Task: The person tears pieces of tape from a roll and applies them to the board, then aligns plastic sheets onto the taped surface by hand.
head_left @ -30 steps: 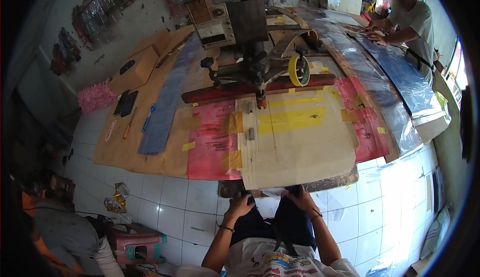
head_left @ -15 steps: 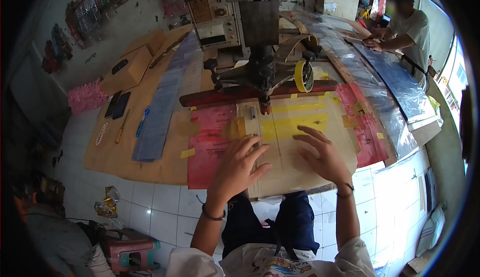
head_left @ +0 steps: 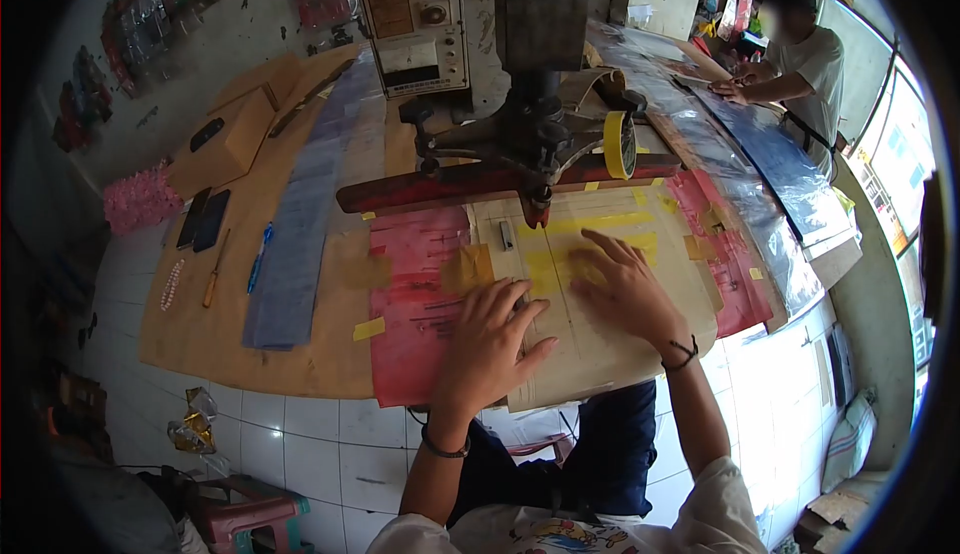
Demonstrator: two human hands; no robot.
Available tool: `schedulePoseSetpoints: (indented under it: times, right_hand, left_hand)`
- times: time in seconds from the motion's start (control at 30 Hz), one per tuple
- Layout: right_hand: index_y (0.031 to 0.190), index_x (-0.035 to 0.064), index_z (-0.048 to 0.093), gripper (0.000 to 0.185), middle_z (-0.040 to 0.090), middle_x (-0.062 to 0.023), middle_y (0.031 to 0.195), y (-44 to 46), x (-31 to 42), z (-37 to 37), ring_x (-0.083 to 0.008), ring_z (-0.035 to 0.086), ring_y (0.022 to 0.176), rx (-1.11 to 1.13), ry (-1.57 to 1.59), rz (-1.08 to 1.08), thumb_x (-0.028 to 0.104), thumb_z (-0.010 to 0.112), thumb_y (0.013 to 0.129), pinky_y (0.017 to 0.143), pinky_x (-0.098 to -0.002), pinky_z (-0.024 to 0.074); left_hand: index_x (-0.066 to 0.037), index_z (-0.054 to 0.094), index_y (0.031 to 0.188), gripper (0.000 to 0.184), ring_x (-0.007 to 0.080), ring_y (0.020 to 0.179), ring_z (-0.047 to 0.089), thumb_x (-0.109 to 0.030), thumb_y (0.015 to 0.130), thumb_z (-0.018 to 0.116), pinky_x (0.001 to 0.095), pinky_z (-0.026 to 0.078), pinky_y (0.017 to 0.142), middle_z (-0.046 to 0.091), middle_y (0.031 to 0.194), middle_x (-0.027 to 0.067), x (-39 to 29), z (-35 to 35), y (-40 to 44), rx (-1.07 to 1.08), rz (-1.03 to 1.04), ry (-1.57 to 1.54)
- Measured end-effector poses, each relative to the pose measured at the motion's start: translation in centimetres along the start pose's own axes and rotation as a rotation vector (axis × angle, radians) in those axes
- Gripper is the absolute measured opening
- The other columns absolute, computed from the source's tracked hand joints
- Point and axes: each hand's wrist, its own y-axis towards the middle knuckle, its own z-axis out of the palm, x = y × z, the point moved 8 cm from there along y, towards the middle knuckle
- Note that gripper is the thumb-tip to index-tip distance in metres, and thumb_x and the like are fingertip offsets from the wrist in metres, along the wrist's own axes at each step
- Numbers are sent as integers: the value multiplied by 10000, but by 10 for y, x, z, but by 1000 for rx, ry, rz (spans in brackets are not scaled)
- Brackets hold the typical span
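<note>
My left hand (head_left: 495,344) lies over the left edge of the beige board (head_left: 600,344), fingers spread, close to a small metal piece (head_left: 507,236). My right hand (head_left: 630,294) is over the board's yellow tape strips (head_left: 600,222), its fingers apart and slightly blurred. Nothing shows in either hand. Red sheets (head_left: 410,304) flank the board on both sides. Beyond my hands, a dark machine head (head_left: 540,144) with a red-edged bar (head_left: 440,186) and a yellow tape roll (head_left: 619,146) hangs over the board.
On the left of the table are blue plastic sheets (head_left: 290,254), a blue pen (head_left: 260,257), a screwdriver (head_left: 216,269), phones (head_left: 211,221) and a cardboard box (head_left: 225,144). A person (head_left: 805,64) handles a dark blue sheet (head_left: 750,154) at the right. A stool (head_left: 250,514) stands lower left.
Both hands have risen from beside my legs at the table's front edge to over the board. The view has shifted, and my legs have moved apart.
</note>
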Motion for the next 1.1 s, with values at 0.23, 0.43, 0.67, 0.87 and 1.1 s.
schedulePoseSetpoints:
  times: [0.23, 0.43, 0.67, 0.87, 1.1]
  right_hand:
    - [1497, 126, 491, 509, 393, -174, 1597, 22, 4, 27, -353, 316, 1502, 49, -143, -100, 343, 516, 1037, 1246, -499, 213]
    - [1506, 131, 491, 490, 375, -151, 1615, 22, -2, 27, -347, 287, 1518, 59, -125, -53, 324, 480, 1056, 1255, -495, 190]
    - [1427, 139, 585, 453, 453, -191, 1546, -9, 1, 19, -368, 368, 1469, -21, -165, -19, 345, 525, 1028, 1223, -498, 255]
    - [1131, 100, 749, 259, 679, -112, 1166, -36, 14, -18, -317, 609, 1131, -61, -38, 7, 261, 696, 935, 1034, -446, 442]
    - [1321, 84, 616, 507, 651, -136, 1179, 4, -32, -15, -335, 597, 1145, -145, 8, 119, 317, 753, 892, 983, -437, 481]
  left_hand:
    - [-78, 659, 1243, 443, 335, 1319, 473, -358, 905, 719, 483, 351, 1147, 542, 1376, 137, 1, 0, 0, 16, -12, -17]
    - [-70, 648, 1268, 477, 341, 1335, 465, -362, 898, 724, 485, 349, 1146, 534, 1400, 144, 4, 1, 0, 20, -18, -31]
    - [-46, 640, 1283, 493, 347, 1324, 476, -352, 904, 719, 492, 349, 1150, 540, 1398, 161, 5, 3, -1, 9, 4, -41]
    - [-119, 697, 1242, 456, 353, 1345, 466, -364, 862, 754, 499, 346, 1149, 563, 1398, 125, 1, 3, -1, 15, 19, 10]
    - [-151, 738, 1137, 418, 363, 1330, 470, -416, 819, 790, 507, 348, 1139, 584, 1365, 117, -4, 1, 2, 39, 17, 5]
